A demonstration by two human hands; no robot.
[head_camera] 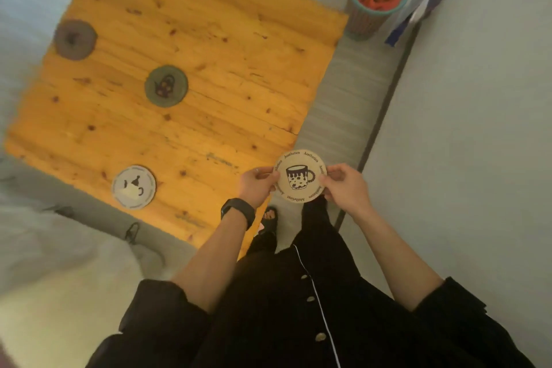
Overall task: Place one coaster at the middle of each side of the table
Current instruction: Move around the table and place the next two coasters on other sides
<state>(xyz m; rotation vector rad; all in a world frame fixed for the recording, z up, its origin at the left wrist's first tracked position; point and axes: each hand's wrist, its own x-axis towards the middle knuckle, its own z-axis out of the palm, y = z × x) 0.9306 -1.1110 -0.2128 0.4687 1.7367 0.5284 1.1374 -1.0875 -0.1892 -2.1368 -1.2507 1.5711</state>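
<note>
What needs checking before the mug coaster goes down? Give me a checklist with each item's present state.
1. Grip on the mug coaster: left hand and right hand pinch opposite edges. Ok.
2. Coaster over the wooden table: it hangs past the table's near right corner, above the floor. Not ok.
3. Right side of the table free for it: no coaster lies along that edge. Ok.
4. Other coasters at side middles: the pale coaster and brown coaster sit near edges; the green coaster sits mid-table. Not ok.
5. Far side of the table: cut off by the frame. Cannot tell.
</note>
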